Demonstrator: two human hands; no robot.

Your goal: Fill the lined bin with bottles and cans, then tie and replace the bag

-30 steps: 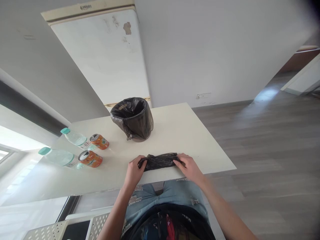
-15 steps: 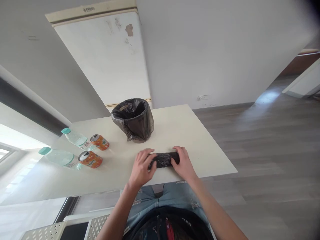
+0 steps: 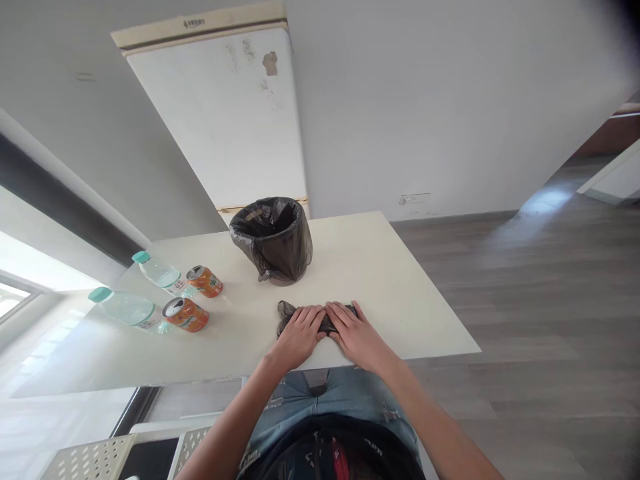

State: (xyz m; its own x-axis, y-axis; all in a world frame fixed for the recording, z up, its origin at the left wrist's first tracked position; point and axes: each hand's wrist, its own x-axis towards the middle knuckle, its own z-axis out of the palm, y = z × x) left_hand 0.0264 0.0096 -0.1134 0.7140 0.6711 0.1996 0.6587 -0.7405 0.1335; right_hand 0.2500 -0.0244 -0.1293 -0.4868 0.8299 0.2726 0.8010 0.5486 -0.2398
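Observation:
A black plastic bag, folded into a long flat strip, lies on the table near its front edge. My left hand rests flat over the middle of the strip, fingers stretched forward. Beside it my right hand lies flat across the right part, the fingertips of both hands almost meeting. The left end of the bag sticks out crumpled past my left hand, and most of the strip is hidden beneath the fingers. Behind my hands stands a bin lined with a black bag, its mouth facing up.
To the left lie two clear bottles with green caps, a nearer one and a farther one. Two orange drink cans, one nearer and one farther, lie beside them. A white fridge stands beyond the white table.
My hands have moved inward from the two ends of the bag to its middle and flattened onto it. The bag's left end now shows loose. The view has shifted slightly.

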